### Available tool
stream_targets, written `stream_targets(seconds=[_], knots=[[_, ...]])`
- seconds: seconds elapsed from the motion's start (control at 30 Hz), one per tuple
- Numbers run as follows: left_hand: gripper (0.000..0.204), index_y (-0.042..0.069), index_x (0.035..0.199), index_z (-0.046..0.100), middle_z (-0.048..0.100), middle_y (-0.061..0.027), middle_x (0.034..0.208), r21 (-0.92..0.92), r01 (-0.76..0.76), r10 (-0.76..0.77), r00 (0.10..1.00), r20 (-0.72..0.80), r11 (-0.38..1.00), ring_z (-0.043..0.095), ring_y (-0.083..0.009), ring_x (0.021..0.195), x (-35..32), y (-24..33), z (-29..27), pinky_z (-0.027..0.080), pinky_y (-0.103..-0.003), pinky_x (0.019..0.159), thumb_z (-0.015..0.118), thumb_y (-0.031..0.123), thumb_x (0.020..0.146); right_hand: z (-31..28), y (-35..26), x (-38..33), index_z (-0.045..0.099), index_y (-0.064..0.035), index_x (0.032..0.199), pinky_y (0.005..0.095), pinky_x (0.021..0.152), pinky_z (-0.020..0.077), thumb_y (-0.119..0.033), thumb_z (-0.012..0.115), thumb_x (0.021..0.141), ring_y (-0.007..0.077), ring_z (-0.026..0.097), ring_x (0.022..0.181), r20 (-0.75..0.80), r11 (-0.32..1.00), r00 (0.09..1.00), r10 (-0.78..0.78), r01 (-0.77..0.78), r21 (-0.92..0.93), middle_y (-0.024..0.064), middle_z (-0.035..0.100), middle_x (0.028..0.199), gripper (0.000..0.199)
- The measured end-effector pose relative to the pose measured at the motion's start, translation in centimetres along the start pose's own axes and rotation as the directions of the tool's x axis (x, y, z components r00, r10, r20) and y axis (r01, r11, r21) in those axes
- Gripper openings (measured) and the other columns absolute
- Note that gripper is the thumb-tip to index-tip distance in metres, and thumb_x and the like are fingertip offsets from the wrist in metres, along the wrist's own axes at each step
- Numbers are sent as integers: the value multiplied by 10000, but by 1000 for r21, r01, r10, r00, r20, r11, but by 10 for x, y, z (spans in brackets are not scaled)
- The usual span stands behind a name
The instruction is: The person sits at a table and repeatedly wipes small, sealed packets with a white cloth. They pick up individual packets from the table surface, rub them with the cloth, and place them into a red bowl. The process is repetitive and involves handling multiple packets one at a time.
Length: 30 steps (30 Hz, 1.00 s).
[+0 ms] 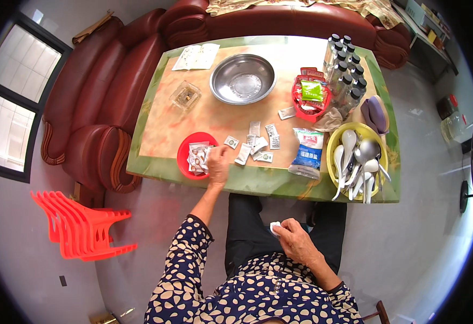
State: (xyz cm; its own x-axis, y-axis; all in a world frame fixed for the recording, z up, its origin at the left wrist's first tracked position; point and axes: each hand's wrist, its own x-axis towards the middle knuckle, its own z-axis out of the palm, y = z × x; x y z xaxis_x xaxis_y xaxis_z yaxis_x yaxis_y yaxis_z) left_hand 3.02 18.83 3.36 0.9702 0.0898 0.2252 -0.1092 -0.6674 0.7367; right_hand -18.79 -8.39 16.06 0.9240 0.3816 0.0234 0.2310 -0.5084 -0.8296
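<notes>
My left hand (218, 166) reaches over the right rim of a round red bowl (181, 164). Its fingers are drawn together beside the small white sachets (197, 155) lying in the bowl, and what they pinch is hidden. Above my lap, my right hand (297, 241) is closed on a small white crumpled thing (275, 229), whose kind I cannot make out. Several more printed sachets (256, 143) lie loose on the table, to the right of my left hand. One single sachet (231, 142) rests just beyond its fingers.
The table (263, 181) also bears a metal basin (243, 81), a glass ashtray (186, 96), a blue-and-white bag (307, 153), a red basket of packets (305, 110), black-capped bottles (343, 81) and a yellow basin of spoons (379, 141). Red stacked stools (82, 227) stand at left.
</notes>
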Motion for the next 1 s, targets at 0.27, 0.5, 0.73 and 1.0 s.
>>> stream_targets(seconds=[0.27,0.5,0.73,1.0], knots=[[459,-1,1151,505,553,-206,1025,481,-118,56,988,143,869,535,-374,957,-20,16,70,451,-455,849,659,152,747,-9,6,-5,597,-37,1037,384,740,480,4,608,799,316,542,873,-58,999,997,44,-44,-9,148,508,969,242],[308,5,1023,542,567,-182,961,530,-87,40,994,99,844,565,-341,914,-27,-3,72,475,-442,808,638,105,747,-6,12,-11,596,-32,1028,387,744,477,-2,615,795,319,544,876,-73,999,996,46,-45,17,146,509,963,236],[202,5,1029,580,642,-70,873,-477,614,-460,788,408,629,601,-110,680,-71,31,51,479,-225,505,620,32,833,-10,13,-3,606,-7,1046,366,764,470,41,603,770,310,547,884,-224,993,973,65,-41,111,154,519,948,279],[360,5,1263,420,619,-99,1121,-630,762,-82,644,760,148,623,-133,938,-154,166,18,521,-242,780,526,29,920,-9,3,12,603,-18,1126,375,813,478,70,595,753,319,538,965,-384,994,922,-39,-3,-108,164,529,1054,384]])
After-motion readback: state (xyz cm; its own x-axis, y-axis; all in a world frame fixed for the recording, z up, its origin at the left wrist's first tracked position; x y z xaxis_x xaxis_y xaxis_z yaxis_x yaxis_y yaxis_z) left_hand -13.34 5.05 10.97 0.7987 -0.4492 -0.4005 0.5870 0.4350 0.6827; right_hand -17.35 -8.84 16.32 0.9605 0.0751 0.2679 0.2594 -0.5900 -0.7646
